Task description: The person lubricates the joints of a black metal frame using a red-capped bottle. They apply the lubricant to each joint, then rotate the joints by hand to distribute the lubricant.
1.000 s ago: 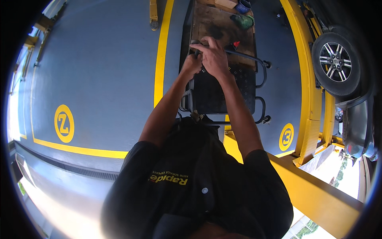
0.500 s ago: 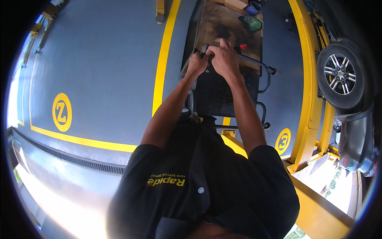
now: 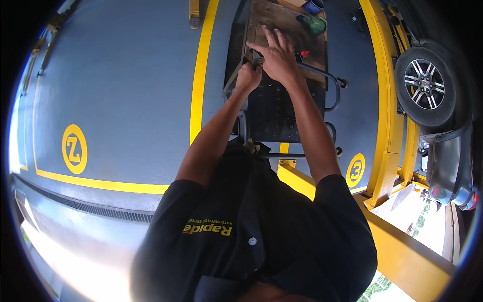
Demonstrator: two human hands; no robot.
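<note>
My left hand (image 3: pixel 248 79) is closed around a small dark part (image 3: pixel 257 57), whose top sticks out above the fist; its exact kind I cannot make out. Just beyond and to the right, my right hand (image 3: pixel 278 56) is open, fingers stretched out and spread over the held part. Whether it touches the part is unclear. Both hands are above a black cart (image 3: pixel 274 113) with a worn brown board (image 3: pixel 261 17) on it. Beside my right wrist shows the red tip (image 3: pixel 304 54) of a dark object, largely hidden.
A green cloth (image 3: pixel 313 24) and a blue tub (image 3: pixel 314 6) lie at the board's far end. A tubular handle (image 3: pixel 332 90) juts from the cart's right. Further right stand a yellow lift post (image 3: pixel 385 131) and a car wheel (image 3: pixel 425 84). Yellow lines (image 3: pixel 201 75) cross the grey floor.
My right hand has opened, its fingers lifting off the held part and spreading forward. My left hand keeps its grip. The whole view has shifted slightly.
</note>
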